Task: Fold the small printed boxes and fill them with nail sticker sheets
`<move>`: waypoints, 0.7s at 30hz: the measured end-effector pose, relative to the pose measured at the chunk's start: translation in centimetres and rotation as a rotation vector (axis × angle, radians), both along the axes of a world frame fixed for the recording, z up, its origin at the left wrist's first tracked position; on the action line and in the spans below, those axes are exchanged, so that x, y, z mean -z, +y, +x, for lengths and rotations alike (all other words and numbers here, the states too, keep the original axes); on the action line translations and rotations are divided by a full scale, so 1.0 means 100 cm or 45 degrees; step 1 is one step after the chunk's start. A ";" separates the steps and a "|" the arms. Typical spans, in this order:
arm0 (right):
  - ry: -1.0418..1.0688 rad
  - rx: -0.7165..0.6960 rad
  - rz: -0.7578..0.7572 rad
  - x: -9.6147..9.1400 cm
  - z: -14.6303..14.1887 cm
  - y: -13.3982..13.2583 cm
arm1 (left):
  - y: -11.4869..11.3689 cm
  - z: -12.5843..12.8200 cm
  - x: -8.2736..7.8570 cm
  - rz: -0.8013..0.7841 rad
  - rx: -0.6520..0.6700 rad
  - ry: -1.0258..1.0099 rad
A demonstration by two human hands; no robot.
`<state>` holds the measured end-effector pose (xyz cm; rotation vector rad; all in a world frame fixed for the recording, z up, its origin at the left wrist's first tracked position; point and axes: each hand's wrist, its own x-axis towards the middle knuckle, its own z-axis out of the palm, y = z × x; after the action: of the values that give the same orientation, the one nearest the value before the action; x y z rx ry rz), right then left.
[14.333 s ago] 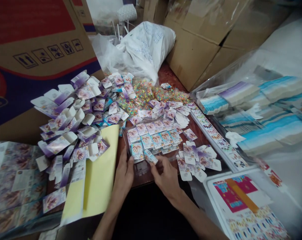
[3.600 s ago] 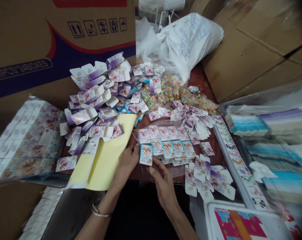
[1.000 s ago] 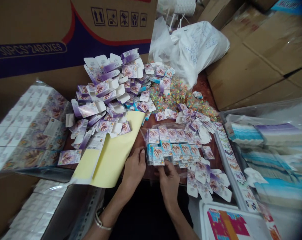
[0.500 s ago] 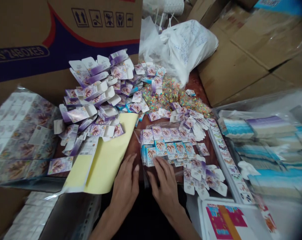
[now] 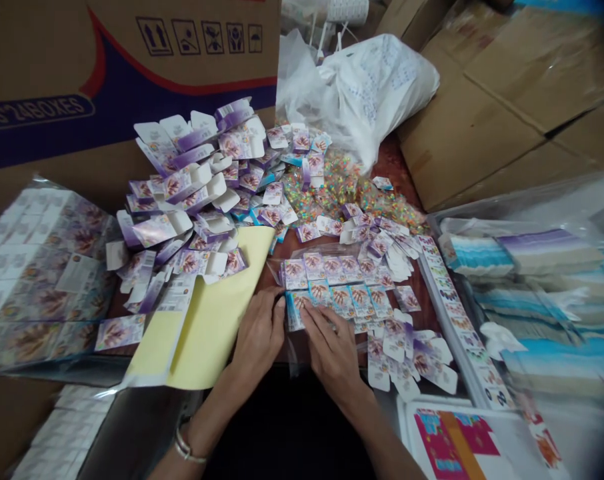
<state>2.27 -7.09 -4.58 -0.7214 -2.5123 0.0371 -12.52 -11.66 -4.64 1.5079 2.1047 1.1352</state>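
Observation:
In front of me, small flat printed boxes stand in two packed rows: purple boxes (image 5: 323, 268) behind and blue boxes (image 5: 349, 300) nearer. A clear plastic bag (image 5: 296, 357) lies around and under them. My left hand (image 5: 262, 330) is at the left end of the rows, fingertips against the corner of the boxes, holding nothing I can see. Stretched fingers of my right hand (image 5: 332, 340) rest on top of the front-left blue box, hiding part of it. Loose flat purple boxes (image 5: 412, 353) lie right of that hand.
Behind lies a heap of open purple cartons (image 5: 192, 180), beside small bags of colourful bits (image 5: 332, 180). A yellow sheet (image 5: 222, 327) is on the left, near a wrapped stack of boxes (image 5: 47, 267). Cardboard boxes (image 5: 487, 113) and bagged stacks (image 5: 542, 293) stand right.
My left hand has moved up and right to the corner of the rows. The right hand's fingers have shifted forward slightly, further over the front-left blue box.

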 end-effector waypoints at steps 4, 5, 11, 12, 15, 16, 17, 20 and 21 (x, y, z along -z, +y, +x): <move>-0.049 -0.004 0.014 -0.002 0.000 0.005 | 0.002 0.000 0.000 0.007 0.004 0.044; -0.065 0.002 0.003 -0.001 -0.001 0.005 | 0.002 0.000 0.000 0.012 0.009 0.049; -0.165 -0.004 -0.011 0.000 -0.003 0.009 | 0.003 -0.005 0.000 -0.104 -0.011 -0.268; -0.168 -0.015 -0.006 0.000 -0.003 0.010 | 0.004 -0.006 -0.001 -0.136 -0.026 -0.340; -0.157 -0.069 0.022 0.000 -0.004 0.018 | 0.007 -0.007 -0.002 -0.201 -0.080 -0.427; -0.163 -0.099 0.039 -0.001 -0.004 0.021 | 0.008 -0.007 -0.003 -0.213 -0.103 -0.426; -0.175 -0.137 0.063 -0.001 -0.005 0.024 | 0.009 -0.006 -0.003 -0.219 -0.127 -0.420; -0.226 -0.285 0.159 -0.003 -0.005 0.033 | 0.012 -0.004 -0.004 -0.229 -0.171 -0.389; -0.245 -0.336 0.192 -0.005 -0.005 0.036 | 0.012 -0.004 -0.005 -0.231 -0.175 -0.376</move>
<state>1.82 -3.51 -4.08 -0.3441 -2.7428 -0.1333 -12.90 -10.42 -4.17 1.0588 2.0657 1.1019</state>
